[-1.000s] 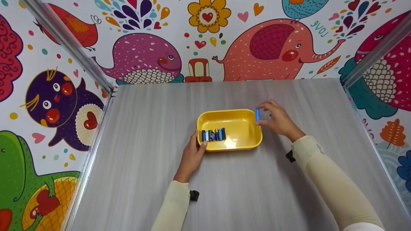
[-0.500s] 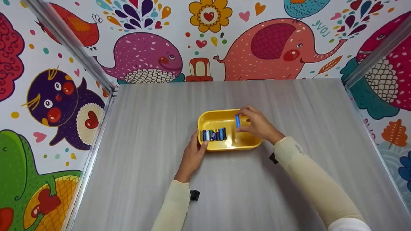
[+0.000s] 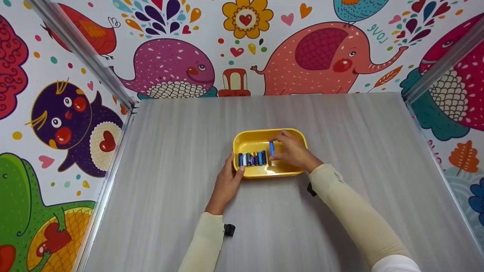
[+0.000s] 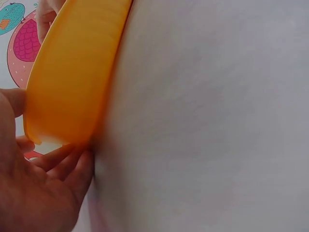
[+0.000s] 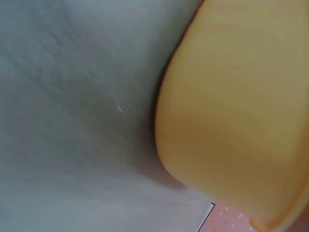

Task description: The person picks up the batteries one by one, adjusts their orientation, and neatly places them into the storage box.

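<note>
A yellow plastic tray (image 3: pixel 278 175) stands on the table, and a row of several batteries (image 3: pixel 252 159) lies side by side in its left part. My left hand (image 3: pixel 227 182) grips the tray's near left corner, thumb at the rim and fingers against the outer wall, as the left wrist view also shows. Inside the tray, my right hand (image 3: pixel 295 152) pinches a blue battery (image 3: pixel 271 148) by its two ends, just right of the row. Whether this battery touches the tray floor I cannot tell. The right wrist view holds mostly the tray's outer wall (image 5: pixel 227 111).
The grey wood-grain table (image 3: pixel 181 151) surrounds the tray on all sides. Walls printed with cartoon animals (image 3: pixel 310 60) rise at the back and sides, with metal posts (image 3: pixel 81 53) at the corners.
My right hand has carried the blue battery leftward from the tray's right rim to beside the row. The left hand and the tray have stayed in place.
</note>
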Demonstrator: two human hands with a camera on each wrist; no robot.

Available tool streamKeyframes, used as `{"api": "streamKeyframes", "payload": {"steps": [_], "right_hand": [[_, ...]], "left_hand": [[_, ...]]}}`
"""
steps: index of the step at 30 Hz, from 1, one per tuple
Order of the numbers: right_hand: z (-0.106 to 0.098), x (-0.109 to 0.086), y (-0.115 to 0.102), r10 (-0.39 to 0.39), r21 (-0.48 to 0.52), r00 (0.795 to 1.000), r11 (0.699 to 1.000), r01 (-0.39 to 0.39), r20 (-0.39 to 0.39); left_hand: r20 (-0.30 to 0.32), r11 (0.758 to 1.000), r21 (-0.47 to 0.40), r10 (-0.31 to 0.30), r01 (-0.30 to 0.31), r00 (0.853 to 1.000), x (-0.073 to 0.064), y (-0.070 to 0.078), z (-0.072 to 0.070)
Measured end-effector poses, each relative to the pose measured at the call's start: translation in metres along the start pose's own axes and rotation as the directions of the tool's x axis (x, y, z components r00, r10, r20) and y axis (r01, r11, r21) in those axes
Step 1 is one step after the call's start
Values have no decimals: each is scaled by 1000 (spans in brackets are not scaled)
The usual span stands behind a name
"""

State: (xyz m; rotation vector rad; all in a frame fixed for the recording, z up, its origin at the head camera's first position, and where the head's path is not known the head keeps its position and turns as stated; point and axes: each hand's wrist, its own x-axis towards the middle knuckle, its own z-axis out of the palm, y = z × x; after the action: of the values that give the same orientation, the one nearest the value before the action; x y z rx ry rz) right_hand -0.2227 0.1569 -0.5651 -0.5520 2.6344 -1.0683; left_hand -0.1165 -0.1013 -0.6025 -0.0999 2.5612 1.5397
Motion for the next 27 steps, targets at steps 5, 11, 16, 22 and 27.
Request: {"api": "streamKeyframes", "payload": {"steps": [5,11,16,22,27], "right_hand": [[8,4,1,8,-16,1000,1000,-7,14],[15,5,3,34,-41,999,999,-33,18],[18,6,4,49,-37,999,998,-49,8],[21,7,6,49,-44,999,998,-48,10],[21,8,6,69,-79,997,995,-68,18]], "left_hand": [[-1,1000,-6,-11,11,1000,0,0,0],[5,1000,-5,2,-2,1000,-1,0,0],[8,1000,-10,-8,8,1000,-1,0,0],[10,1000,-13,-14,14,1000,0,0,0],[11,1000,-8,-20,20,1000,0,0,0]]}}
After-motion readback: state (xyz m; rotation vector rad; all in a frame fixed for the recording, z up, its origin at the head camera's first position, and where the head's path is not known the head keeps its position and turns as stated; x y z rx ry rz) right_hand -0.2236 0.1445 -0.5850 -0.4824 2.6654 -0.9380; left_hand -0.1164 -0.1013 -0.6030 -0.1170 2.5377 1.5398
